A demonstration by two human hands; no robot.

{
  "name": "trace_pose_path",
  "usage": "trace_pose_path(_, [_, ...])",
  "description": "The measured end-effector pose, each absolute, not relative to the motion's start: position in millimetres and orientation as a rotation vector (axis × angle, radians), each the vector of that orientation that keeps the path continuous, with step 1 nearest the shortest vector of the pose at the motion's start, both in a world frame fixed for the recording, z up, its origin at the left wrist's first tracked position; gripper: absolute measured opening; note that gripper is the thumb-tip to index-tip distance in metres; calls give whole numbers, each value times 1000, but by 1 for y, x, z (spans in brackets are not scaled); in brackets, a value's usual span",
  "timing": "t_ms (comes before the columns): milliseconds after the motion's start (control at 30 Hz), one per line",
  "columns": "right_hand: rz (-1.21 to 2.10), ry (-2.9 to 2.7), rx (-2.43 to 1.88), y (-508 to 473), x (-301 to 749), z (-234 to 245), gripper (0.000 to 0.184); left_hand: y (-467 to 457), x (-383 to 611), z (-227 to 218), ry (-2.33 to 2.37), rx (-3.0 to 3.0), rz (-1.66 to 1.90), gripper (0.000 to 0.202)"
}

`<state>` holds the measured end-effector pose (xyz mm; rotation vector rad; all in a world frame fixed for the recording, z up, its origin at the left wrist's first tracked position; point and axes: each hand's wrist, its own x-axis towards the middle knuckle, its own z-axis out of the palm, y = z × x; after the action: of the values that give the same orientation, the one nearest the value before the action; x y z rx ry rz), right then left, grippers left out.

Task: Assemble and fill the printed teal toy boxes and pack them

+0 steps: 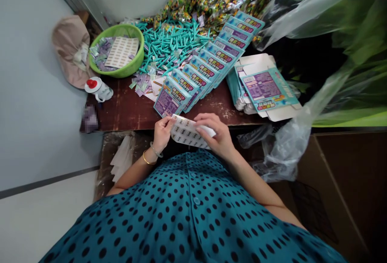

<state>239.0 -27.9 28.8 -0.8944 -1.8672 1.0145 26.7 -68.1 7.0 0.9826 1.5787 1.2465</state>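
A white sticker sheet (187,132) with rows of small printed labels is held in front of my body at the table's near edge. My left hand (162,134) pinches its left corner between thumb and fingers. On the other side, my right hand (215,134) has its thumb and fingers on the sheet's right end, where the paper curls over. Whether a single label is between the right fingertips is too small to tell. Just beyond the sheet, a slanting row of blue printed boxes (196,75) overlaps across the table, the nearest box close to my left fingertips.
A green basket (140,55) holds small packets and another sticker sheet (122,52). Teal sticks (172,39) lie heaped beside it. Flattened boxes (266,87) are stacked at right, near hanging clear plastic (284,146). A white bottle with a red top (101,89) stands at left.
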Motion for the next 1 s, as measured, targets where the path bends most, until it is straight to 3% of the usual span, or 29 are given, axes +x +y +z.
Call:
trace_pose_path(100, [1027,-1859,-998,-18,235,15,23,-67,27,7,1568,1002,1231,45])
trace_pose_path(267, [735,-1960,-984,-27,228,15,9,-67,28,6,1557,986,1228,45])
trace_pose_path(367, [769,-1962,-816,-39,229,33,7,-67,25,7,1584,1001,1236,46])
trace_pose_path(400, [853,-1946,-790,-41,228,37,10,-67,25,7,1581,1011,1232,46])
trace_pose_path(533, [1268,-1716,-874,-31,216,31,54,-67,28,9,1522,1004,1201,45])
trace_pose_path(600, [1363,-1602,-916,-25,209,21,60,-67,32,9,1498,978,1202,41])
trace_pose_path(900, [940,-1795,-996,-37,200,13,45,-70,29,-2,1540,907,1208,45])
trace_pose_path(1000, [989,-1757,-999,-31,200,30,48,-70,18,-8,1582,868,1246,49])
